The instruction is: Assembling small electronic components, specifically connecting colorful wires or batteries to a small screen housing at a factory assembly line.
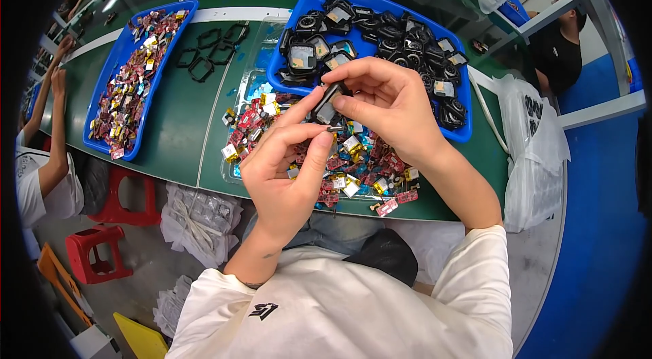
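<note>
Both my hands meet above the near edge of the blue tray. In my right hand point(390, 104), thumb and fingers grip a black smartwatch case point(326, 113) with a grey inner face, held tilted. My left hand point(285, 169) has one finger stretched against the case's left side. Its thumb and another finger pinch close below, at a small dark piece point(335, 129) too small to make out. Under my hands lies a clear plastic tray point(234, 172) heaped with small red circuit boards point(387, 207), silver-and-yellow battery cells and blue bits.
A blue tray point(468, 104) of black watch cases stands beyond my hands. Another blue tray point(87, 129) to the left holds circuit boards. Several black frames point(202, 68) lie between them on the green table point(183, 131). Plastic-wrapped trays point(533, 155) stand right. Other people sit at left and right.
</note>
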Demonstrator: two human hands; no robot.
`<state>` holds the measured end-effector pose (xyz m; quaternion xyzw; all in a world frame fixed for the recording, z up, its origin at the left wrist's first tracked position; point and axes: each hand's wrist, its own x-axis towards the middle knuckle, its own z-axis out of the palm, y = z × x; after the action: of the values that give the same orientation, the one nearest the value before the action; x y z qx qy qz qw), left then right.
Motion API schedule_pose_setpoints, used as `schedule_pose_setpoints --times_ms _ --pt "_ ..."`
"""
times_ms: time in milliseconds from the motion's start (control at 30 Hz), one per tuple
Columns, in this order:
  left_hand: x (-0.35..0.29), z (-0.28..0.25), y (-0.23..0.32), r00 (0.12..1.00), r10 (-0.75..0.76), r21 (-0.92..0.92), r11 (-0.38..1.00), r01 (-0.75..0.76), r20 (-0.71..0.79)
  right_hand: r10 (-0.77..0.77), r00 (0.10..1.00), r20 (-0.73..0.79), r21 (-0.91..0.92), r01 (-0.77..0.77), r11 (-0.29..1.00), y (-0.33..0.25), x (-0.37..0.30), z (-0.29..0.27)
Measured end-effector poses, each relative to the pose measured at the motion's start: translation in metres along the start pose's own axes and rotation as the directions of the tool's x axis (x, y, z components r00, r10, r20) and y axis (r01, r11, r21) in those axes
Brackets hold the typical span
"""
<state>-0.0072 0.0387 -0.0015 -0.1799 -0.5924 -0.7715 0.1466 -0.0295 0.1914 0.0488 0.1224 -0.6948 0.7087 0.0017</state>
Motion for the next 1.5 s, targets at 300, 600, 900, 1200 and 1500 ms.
schedule_pose_setpoints --times_ms 300,600,900,1200,1500 --pt "0.001 0.000 0.000 1.000 0.009 -0.011 1.000 -0.010 -0.028 0.002 0.998 0.063 0.059 -0.006 0.998 -0.002 -0.001 -0.002" --pt "0.007 -0.008 0.003 0.989 -0.127 -0.163 0.980 0.114 -0.076 -0.054 0.983 0.177 -0.114 0.075 0.991 -0.001 0.000 -0.004" --pt "0.017 -0.010 0.001 0.991 -0.132 0.045 0.990 0.133 -0.023 0.027 0.993 0.114 -0.271 0.005 0.963 -0.006 -0.008 0.005" --pt "0.021 -0.011 0.008 0.988 -0.151 0.124 0.981 0.152 -0.016 -0.113 0.987 0.111 -0.350 0.145 0.925 -0.005 -0.010 0.007" --pt "0.017 -0.007 0.004 0.998 -0.065 0.217 0.974 0.066 -0.012 -0.179 0.981 -0.067 -0.325 0.149 0.934 0.003 -0.012 0.011"
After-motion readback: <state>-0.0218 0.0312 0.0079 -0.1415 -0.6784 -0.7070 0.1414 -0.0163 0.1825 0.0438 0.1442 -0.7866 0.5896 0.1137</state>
